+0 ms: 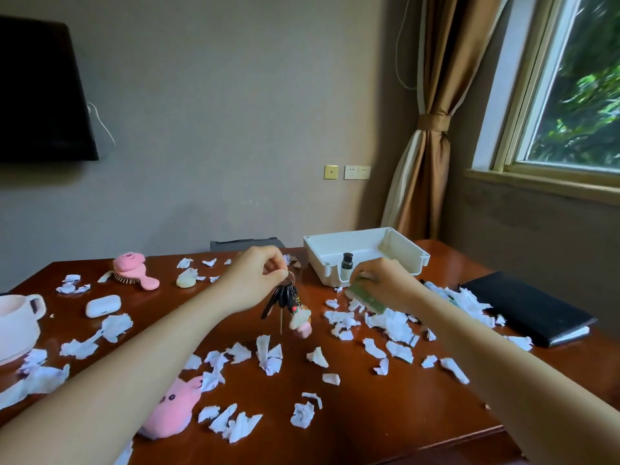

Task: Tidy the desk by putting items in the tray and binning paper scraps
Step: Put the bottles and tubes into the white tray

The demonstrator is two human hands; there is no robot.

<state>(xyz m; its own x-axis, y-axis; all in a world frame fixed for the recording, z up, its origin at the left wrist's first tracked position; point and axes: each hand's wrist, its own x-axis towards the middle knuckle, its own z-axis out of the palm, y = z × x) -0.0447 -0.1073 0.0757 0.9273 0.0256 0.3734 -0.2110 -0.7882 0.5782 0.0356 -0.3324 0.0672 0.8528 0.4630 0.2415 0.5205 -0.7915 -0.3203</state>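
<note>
My left hand (256,275) pinches the ring of a bunch of keys (285,298) and holds it above the desk; a small pink and white charm (300,322) dangles from it. My right hand (385,286) grips a flat green object (364,297) just in front of the white tray (412,251). A small dark-capped bottle (346,265) stands in the tray's front notch. Torn white paper scraps (397,330) lie all over the brown desk (352,411).
On the left lie a pink hairbrush (134,270), a white earbud case (103,306), a white mug (16,322) and a cream shell-like piece (186,280). A pink plush toy (174,409) sits near the front. A black notebook (526,305) lies at the right.
</note>
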